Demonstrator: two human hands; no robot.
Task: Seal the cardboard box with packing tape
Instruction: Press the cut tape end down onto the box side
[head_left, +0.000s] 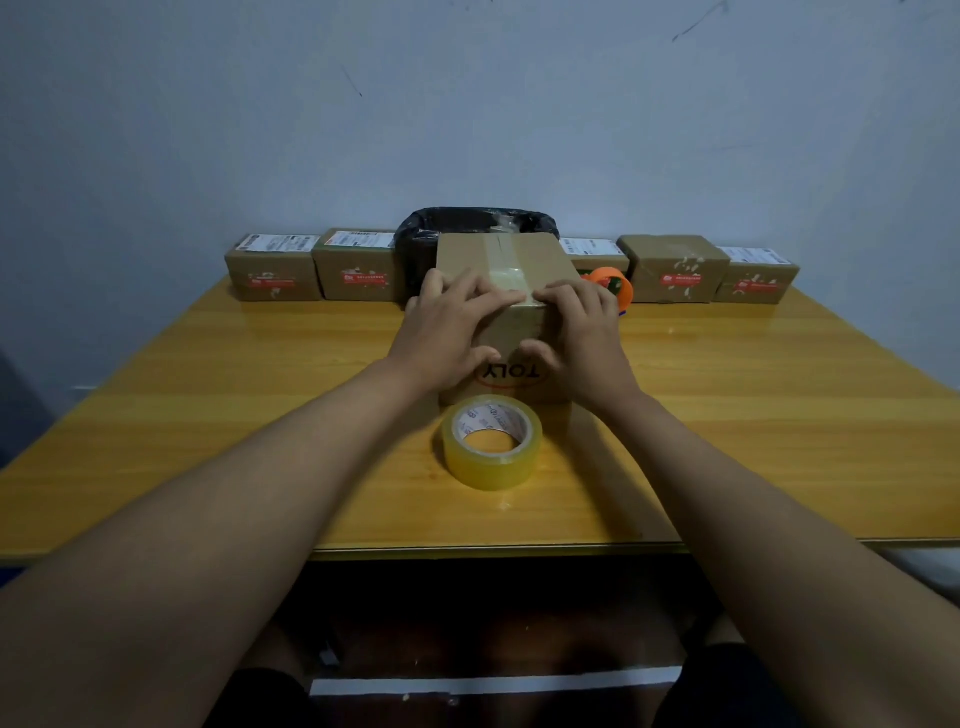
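A brown cardboard box (498, 260) stands in the middle of the wooden table (753, 415), with a strip of clear tape running along its top seam. My left hand (452, 327) and my right hand (582, 332) both press flat on the box's near top edge, fingertips meeting on the tape end where it folds over the front. Thumbs rest on the front face above a red oval logo. A roll of clear packing tape (492, 441) lies flat on the table just in front of the box, untouched.
Several small labelled parcels (272, 275) line the table's back edge against the wall. A black-lined bin (467, 223) sits behind the box. An orange tape dispenser (615, 286) lies at the box's right. The table's near edge is close to my body.
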